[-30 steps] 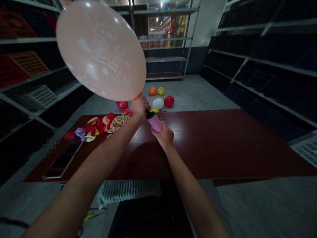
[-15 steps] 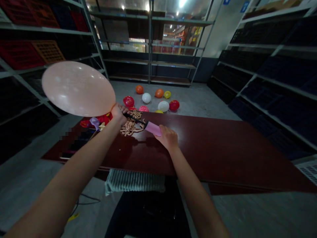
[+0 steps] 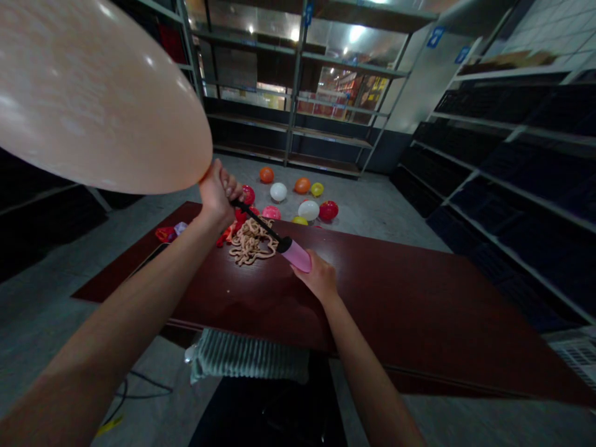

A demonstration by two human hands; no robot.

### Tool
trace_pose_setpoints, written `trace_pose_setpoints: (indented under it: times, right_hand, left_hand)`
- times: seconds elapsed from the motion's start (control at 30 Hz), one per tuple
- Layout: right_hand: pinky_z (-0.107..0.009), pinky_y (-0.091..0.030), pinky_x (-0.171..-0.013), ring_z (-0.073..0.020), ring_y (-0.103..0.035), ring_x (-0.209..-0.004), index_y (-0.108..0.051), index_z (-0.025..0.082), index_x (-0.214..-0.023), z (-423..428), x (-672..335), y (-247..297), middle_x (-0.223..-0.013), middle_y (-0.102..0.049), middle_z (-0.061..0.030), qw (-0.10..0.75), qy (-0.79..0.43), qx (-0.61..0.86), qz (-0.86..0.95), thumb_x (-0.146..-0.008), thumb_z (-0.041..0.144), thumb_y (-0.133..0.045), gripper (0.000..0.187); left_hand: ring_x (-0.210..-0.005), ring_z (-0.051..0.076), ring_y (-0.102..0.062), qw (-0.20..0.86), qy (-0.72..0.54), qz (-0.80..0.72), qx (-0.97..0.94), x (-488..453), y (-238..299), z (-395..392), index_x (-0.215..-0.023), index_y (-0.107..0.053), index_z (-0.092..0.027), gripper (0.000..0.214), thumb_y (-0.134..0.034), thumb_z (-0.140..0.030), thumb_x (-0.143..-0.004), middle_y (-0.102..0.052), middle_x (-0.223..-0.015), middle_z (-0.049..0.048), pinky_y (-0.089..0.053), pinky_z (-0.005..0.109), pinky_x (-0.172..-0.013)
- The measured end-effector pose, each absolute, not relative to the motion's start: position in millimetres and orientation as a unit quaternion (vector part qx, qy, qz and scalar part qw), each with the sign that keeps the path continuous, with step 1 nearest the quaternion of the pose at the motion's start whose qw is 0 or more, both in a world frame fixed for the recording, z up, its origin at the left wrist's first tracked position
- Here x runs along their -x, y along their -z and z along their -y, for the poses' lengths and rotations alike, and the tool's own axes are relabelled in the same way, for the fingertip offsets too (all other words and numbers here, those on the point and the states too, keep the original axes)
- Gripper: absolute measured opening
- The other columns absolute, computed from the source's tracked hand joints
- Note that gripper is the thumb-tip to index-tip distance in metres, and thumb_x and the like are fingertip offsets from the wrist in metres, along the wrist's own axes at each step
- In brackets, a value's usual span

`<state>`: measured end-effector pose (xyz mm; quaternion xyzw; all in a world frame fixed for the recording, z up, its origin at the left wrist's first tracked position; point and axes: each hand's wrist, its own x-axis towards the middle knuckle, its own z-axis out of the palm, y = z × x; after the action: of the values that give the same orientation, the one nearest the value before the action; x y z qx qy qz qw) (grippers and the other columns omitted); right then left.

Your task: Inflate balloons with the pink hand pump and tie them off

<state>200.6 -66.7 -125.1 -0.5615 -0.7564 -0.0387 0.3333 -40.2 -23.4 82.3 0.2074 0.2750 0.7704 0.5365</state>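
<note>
- Over the last half second, more of the thin, straight black rod (image 3: 261,222) has come into view between the hands, mid-frame, and the smooth pink cylinder with a black collar (image 3: 298,255) sits farther from the left hand (image 3: 218,195).
- That wider gap looks like the drawing-out part of a pump stroke, so pumping is probably under way rather than finished.
- The large, glossy, pale peach balloon with faint white print (image 3: 102,93) has risen in the upper left of the frame and now runs past its top and left edges. Whether it has gained air or only come nearer the camera cannot be told.
- The left hand's fingers are curled around the near end of the rod, close against the balloon's lower right tip; the neck is hidden there, so its exact grip cannot be made out.
- The right hand (image 3: 321,276), right of centre, has its fingers wrapped around the cylinder's lower end, leaving the collar end bare.
- Below the rod, a heap of tan, cord-like loops (image 3: 251,242) lies on the dark red-brown wooden tabletop (image 3: 395,292), apart from the right fingers, with limp red balloons (image 3: 228,234) just beside it.
</note>
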Motion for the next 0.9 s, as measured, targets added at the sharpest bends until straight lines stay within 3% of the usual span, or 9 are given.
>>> trace_pose_setpoints:
  times: [0.13, 0.23, 0.4, 0.53, 0.73, 0.9]
  right_hand:
    - [-0.029, -0.048, -0.068, -0.0239, -0.074, -0.079, -0.066, 0.020, -0.113, 63.6, -205.0, 126.2, -0.094, -0.077, -0.0068, 0.382, -0.012, 0.595, 0.707, -0.082, 0.053, -0.072, 0.045]
    - [-0.030, -0.049, -0.067, -0.0247, -0.073, -0.078, -0.066, 0.022, -0.109, 60.0, -208.6, 125.2, -0.090, -0.077, -0.0062, 0.412, -0.054, 0.619, 0.667, -0.081, 0.055, -0.070, 0.044]
    - [-0.031, -0.048, -0.065, -0.0257, -0.072, -0.074, -0.064, 0.023, -0.106, 55.9, -211.8, 124.0, -0.085, -0.075, -0.0046, 0.444, -0.112, 0.648, 0.608, -0.080, 0.060, -0.065, 0.045]
    - [-0.031, -0.047, -0.064, -0.0259, -0.071, -0.073, -0.064, 0.023, -0.104, 55.3, -211.3, 121.9, -0.082, -0.074, -0.0036, 0.459, -0.130, 0.667, 0.573, -0.080, 0.063, -0.064, 0.046]
    - [-0.029, -0.044, -0.064, -0.0240, -0.071, -0.076, -0.064, 0.025, -0.105, 56.5, -210.8, 117.3, -0.087, -0.076, -0.0025, 0.436, -0.103, 0.679, 0.582, -0.080, 0.058, -0.068, 0.041]
    - [-0.027, -0.036, -0.061, -0.0212, -0.070, -0.074, -0.067, 0.025, -0.102, 59.5, -203.7, 117.0, -0.086, -0.076, -0.0028, 0.365, -0.008, 0.673, 0.644, -0.081, 0.052, -0.072, 0.035]
  left_hand:
    - [-0.033, 0.010, -0.013, 0.538, -0.746, -0.271, -0.286, -0.3, -112.6, 20.5, -0.054, -0.025, -0.021, 0.057, -0.038, -0.033, -0.108, -0.017, -0.039, -0.0048, -0.019, 0.027, -0.037]
    - [-0.035, 0.010, -0.015, 0.541, -0.734, -0.260, -0.319, -33.7, -118.7, 6.9, -0.056, -0.030, -0.022, 0.055, -0.043, -0.035, -0.107, -0.018, -0.040, -0.0050, -0.021, 0.027, -0.040]
    - [-0.033, 0.006, -0.020, 0.595, -0.689, -0.270, -0.314, -97.1, -88.0, -11.6, -0.061, -0.032, -0.021, 0.052, -0.060, -0.037, -0.101, -0.017, -0.046, -0.0081, -0.023, 0.023, -0.040]
    - [-0.028, 0.006, -0.020, 0.629, -0.633, -0.295, -0.343, -134.0, -53.5, -7.0, -0.057, -0.026, -0.022, 0.053, -0.049, -0.025, -0.104, -0.018, -0.041, -0.0070, -0.016, 0.023, -0.033]
    - [-0.028, 0.008, -0.020, 0.638, -0.635, -0.301, -0.314, -127.5, -37.8, -8.8, -0.059, -0.025, -0.022, 0.052, -0.053, -0.033, -0.102, -0.020, -0.041, -0.0074, -0.015, 0.023, -0.031]
    - [-0.029, 0.008, -0.020, 0.609, -0.671, -0.355, -0.229, -86.2, -19.5, -16.0, -0.058, -0.024, -0.021, 0.048, -0.046, -0.025, -0.101, -0.020, -0.041, -0.0076, -0.019, 0.023, -0.034]
